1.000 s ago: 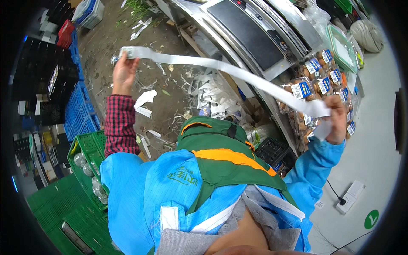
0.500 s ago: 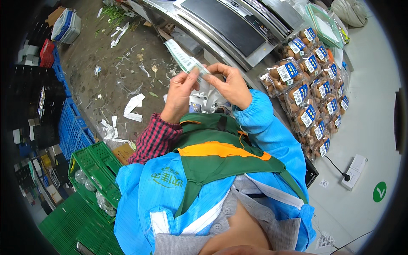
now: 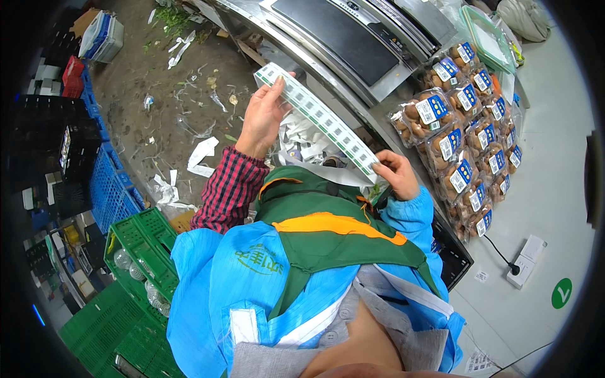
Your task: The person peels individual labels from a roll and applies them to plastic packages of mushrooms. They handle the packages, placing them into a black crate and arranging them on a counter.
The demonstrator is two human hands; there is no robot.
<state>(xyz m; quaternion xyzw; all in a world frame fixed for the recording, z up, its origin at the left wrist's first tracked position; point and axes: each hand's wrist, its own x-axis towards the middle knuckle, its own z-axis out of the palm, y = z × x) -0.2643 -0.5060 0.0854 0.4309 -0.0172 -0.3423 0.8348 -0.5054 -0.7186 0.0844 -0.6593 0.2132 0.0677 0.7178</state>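
Note:
A long strip of labels (image 3: 321, 120), white with green edging and dark printed squares, is stretched between my hands. My left hand (image 3: 265, 116) pinches its upper left end between thumb and fingers. The lower right end is gripped by my right hand (image 3: 397, 175), held lower and closer to my body. White backing paper (image 3: 309, 140) lies in loose curls under the strip, above my green apron (image 3: 334, 242). Part of the strip's far ends is covered by my fingers.
Clear packs of brown mushrooms (image 3: 460, 176) are stacked at the right beside a metal machine (image 3: 340, 38) with a dark top. Green crates (image 3: 142, 246) stand at the lower left, near a blue pallet (image 3: 110, 186). Paper scraps (image 3: 201, 156) litter the floor. A power strip (image 3: 527, 261) lies at right.
My hands were close together on a folded strip. My right hand has drawn right and toward me, pulling the strip out long, while my left stayed near its place.

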